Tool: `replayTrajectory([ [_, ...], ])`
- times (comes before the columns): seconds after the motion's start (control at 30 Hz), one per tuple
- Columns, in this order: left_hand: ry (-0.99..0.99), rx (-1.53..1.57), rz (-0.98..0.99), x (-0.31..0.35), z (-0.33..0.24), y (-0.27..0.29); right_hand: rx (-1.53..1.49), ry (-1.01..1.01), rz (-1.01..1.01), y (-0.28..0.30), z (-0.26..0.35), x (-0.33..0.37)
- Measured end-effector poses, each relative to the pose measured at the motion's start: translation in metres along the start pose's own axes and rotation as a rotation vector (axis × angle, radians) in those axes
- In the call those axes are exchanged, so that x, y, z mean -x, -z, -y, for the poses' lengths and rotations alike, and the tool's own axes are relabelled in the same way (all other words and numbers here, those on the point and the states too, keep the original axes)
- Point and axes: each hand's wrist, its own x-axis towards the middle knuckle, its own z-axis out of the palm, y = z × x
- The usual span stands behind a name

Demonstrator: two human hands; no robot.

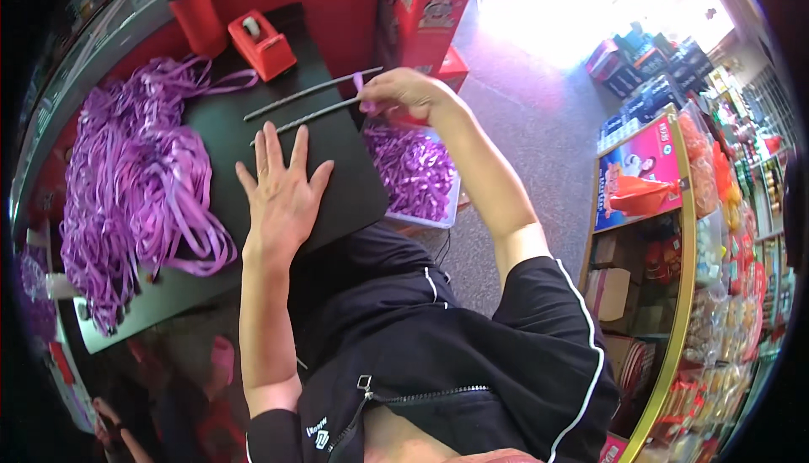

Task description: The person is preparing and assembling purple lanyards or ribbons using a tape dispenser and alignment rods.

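Two thin metal rods, a far rod [295, 97] and a near rod [324, 111], lie side by side across the dark tabletop [354, 164]. My left hand [282, 198] rests flat with its fingers spread, the fingertips at the near rod's left end. At the rods' right end, my right hand [409, 92] is closed with its fingers on a short purple ribbon [359, 82], which passes by the far rod. Its fingertips are partly hidden. A large heap of purple ribbons [164, 185] covers the left side of the table.
A red tape dispenser [263, 46] and a red tumbler [200, 18] stand at the back. Right of the table, a pale bin [444, 222] holds purple ribbon pieces. Tall red cartons [434, 12] stand behind it. Another person's hand [108, 412] shows at lower left. Stocked shelves [687, 235] line the right.
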Motion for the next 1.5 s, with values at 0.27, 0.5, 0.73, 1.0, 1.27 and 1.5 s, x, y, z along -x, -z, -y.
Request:
replayTrajectory([
  [0.27, -0.012, -0.009, 0.009, 0.001, -0.001, 0.002, -0.214, -0.104, -0.03, 0.014, 0.0, -0.005],
  [0.5, 0.011, -0.019, 0.029, 0.0, 0.001, 0.001, 0.553, 0.096, -0.299, 0.023, 0.021, -0.001],
  [0.73, -0.028, -0.024, -0.038, 0.003, 0.003, -0.001, 0.593, 0.282, -0.352, 0.006, 0.027, -0.023],
  [1.0, -0.043, -0.012, -0.069, 0.001, 0.006, -0.01, -0.082, 0.083, -0.1, 0.036, 0.008, -0.042],
  [1.27, -0.029, -0.041, -0.057, -0.001, 0.007, -0.011, -0.232, 0.122, -0.169, 0.047, -0.015, -0.015],
  [1.5, -0.036, -0.04, -0.054, 0.003, 0.008, -0.012, -0.161, 0.153, -0.059, 0.018, -0.004, -0.005],
])
